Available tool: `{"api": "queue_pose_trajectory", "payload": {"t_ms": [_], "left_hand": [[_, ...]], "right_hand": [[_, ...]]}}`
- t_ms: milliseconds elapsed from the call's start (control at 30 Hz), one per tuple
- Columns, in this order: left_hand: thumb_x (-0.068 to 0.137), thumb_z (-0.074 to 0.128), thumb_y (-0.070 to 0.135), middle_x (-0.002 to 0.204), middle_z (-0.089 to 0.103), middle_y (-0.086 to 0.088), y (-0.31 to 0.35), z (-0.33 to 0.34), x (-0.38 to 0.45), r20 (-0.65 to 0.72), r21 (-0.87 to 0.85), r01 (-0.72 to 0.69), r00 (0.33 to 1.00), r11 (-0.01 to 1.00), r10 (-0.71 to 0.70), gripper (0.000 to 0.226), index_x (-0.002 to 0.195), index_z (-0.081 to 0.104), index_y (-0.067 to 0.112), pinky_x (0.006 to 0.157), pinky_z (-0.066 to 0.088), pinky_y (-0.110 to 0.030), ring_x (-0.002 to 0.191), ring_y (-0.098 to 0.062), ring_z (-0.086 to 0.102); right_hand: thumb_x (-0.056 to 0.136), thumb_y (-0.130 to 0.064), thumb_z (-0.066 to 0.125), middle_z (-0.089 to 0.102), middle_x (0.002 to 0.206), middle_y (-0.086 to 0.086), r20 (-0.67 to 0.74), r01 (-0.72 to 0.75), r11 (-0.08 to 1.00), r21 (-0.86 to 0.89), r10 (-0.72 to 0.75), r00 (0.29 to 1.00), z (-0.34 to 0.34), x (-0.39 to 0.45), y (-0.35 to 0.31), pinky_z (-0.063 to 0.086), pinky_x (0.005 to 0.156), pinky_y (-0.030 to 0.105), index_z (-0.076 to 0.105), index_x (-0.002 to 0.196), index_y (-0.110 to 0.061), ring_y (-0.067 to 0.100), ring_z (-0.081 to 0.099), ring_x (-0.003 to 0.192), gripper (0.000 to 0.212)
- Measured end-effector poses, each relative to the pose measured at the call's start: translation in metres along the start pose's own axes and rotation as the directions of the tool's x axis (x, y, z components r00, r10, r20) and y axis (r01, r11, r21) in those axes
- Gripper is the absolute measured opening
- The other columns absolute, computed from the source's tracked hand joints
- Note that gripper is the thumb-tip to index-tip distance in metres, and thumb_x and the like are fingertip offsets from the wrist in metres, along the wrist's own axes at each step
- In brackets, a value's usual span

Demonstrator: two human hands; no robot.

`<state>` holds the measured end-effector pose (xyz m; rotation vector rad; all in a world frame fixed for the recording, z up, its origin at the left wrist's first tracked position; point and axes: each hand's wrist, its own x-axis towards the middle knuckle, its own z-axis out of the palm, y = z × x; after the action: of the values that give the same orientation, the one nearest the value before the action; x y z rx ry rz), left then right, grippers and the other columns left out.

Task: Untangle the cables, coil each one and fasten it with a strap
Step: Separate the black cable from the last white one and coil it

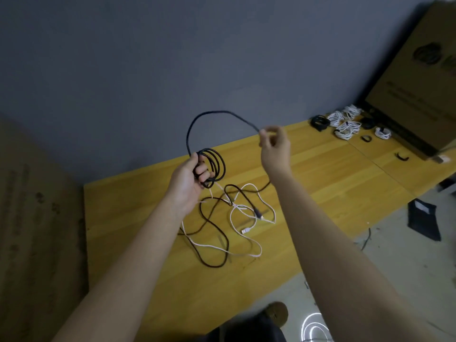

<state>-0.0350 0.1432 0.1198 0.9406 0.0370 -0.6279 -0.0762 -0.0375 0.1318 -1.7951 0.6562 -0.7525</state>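
Cables first: thin black and white cords (222,225) lie tangled on the yellow wooden table (320,183). Above, my left hand (191,180) grips the black coil (214,165); right hand (275,140) pinches its floppy, light tail, probably best fed near the coil. Bundled white cables (346,120) sit far back.

The yellow table (148,243) is showing smooth wood grain; the black cable (217,166) is looking matt; brown cardboard (407,77), upper right, is appearing dull.
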Motion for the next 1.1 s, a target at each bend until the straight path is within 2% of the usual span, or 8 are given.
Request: {"api": "queue_pose_trajectory", "payload": {"t_ms": [167, 367, 533, 633, 700, 767, 867, 1100], "left_hand": [[0.104, 0.034, 0.024, 0.047, 0.032, 0.009, 0.005, 0.008, -0.013, 0.082, -0.143, 0.005, 0.997, 0.99, 0.006, 0.03, 0.078, 0.048, 0.015, 0.067, 0.044, -0.022, 0.039, -0.006, 0.031], [0.105, 0.03, 0.028, 0.051, 0.034, 0.01, 0.022, -0.002, -0.006, -0.012, -0.168, -0.124, 0.992, 0.978, 0.124, 0.033, 0.079, 0.047, 0.017, 0.061, 0.041, -0.018, 0.043, -0.007, 0.032], [0.106, 0.03, 0.028, 0.051, 0.035, 0.01, 0.017, -0.015, 0.003, -0.089, -0.07, -0.135, 0.988, 0.988, 0.128, 0.033, 0.08, 0.047, 0.016, 0.066, 0.039, -0.02, 0.046, -0.008, 0.032], [0.106, 0.029, 0.028, 0.05, 0.034, 0.01, 0.007, -0.009, 0.002, -0.067, -0.033, -0.084, 0.994, 0.996, 0.082, 0.033, 0.081, 0.047, 0.015, 0.072, 0.04, -0.023, 0.044, -0.009, 0.031], [0.105, 0.03, 0.028, 0.05, 0.034, 0.01, 0.003, -0.005, -0.003, -0.037, -0.042, -0.062, 0.998, 0.997, 0.06, 0.032, 0.081, 0.047, 0.015, 0.072, 0.04, -0.024, 0.043, -0.008, 0.032], [0.105, 0.033, 0.029, 0.051, 0.036, 0.01, 0.001, -0.004, -0.008, -0.013, -0.068, -0.056, 0.998, 0.996, 0.055, 0.031, 0.081, 0.047, 0.016, 0.072, 0.038, -0.024, 0.043, -0.008, 0.034], [0.103, 0.037, 0.031, 0.055, 0.043, 0.01, 0.005, -0.009, -0.012, -0.007, -0.081, -0.095, 0.995, 0.992, 0.095, 0.027, 0.083, 0.048, 0.017, 0.072, 0.036, -0.025, 0.047, -0.007, 0.043], [0.104, 0.039, 0.024, 0.07, 0.054, 0.006, 0.013, -0.016, 0.012, -0.158, 0.23, -0.295, 0.929, 0.927, 0.335, 0.019, 0.087, 0.047, 0.017, 0.075, 0.045, -0.022, 0.059, -0.007, 0.058]], "right_hand": [[0.097, -0.051, 0.043, 0.065, 0.106, 0.018, 0.312, -0.035, 0.676, -0.736, 0.386, 0.868, -0.006, -0.036, 0.082, 0.043, 0.075, 0.035, 0.062, 0.106, -0.007, 0.035, 0.06, 0.101, 0.048], [0.095, -0.023, 0.056, 0.045, 0.069, -0.001, 0.392, -0.257, 0.939, -0.228, 0.33, 0.858, -0.013, -0.075, 0.095, 0.034, 0.05, 0.02, 0.057, 0.1, -0.012, 0.014, 0.039, 0.056, 0.013], [0.101, -0.009, 0.038, 0.047, 0.081, -0.015, 0.115, 0.043, 0.996, 0.08, -0.052, 0.992, -0.003, -0.047, 0.023, 0.035, 0.066, 0.007, 0.054, 0.107, -0.014, -0.006, 0.044, 0.07, 0.018], [0.1, -0.012, 0.04, 0.05, 0.074, -0.015, -0.098, 0.216, 0.976, 0.007, -0.215, 0.972, 0.001, -0.013, -0.005, 0.035, 0.06, 0.011, 0.061, 0.105, -0.007, -0.005, 0.047, 0.063, 0.022], [0.099, -0.013, 0.042, 0.06, 0.078, -0.003, -0.098, 0.149, 0.982, -0.12, -0.161, 0.982, 0.004, 0.002, 0.003, 0.04, 0.063, 0.025, 0.058, 0.107, -0.008, 0.007, 0.054, 0.072, 0.019], [0.098, -0.013, 0.045, 0.067, 0.094, 0.014, 0.059, -0.02, 0.915, -0.404, 0.048, 0.997, 0.006, 0.005, 0.033, 0.041, 0.07, 0.034, 0.056, 0.11, -0.008, 0.03, 0.059, 0.092, 0.017], [0.096, -0.014, 0.049, 0.066, 0.101, 0.022, 0.292, 0.048, 0.734, -0.677, 0.208, 0.933, 0.009, -0.019, 0.079, 0.043, 0.073, 0.037, 0.061, 0.106, -0.008, 0.039, 0.058, 0.098, 0.017], [0.095, -0.022, 0.056, 0.068, 0.091, 0.005, 0.551, 0.402, 0.764, -0.505, -0.073, 0.831, 0.012, -0.095, 0.103, 0.037, 0.06, 0.03, 0.066, 0.099, -0.014, 0.027, 0.06, 0.091, 0.014]]}}
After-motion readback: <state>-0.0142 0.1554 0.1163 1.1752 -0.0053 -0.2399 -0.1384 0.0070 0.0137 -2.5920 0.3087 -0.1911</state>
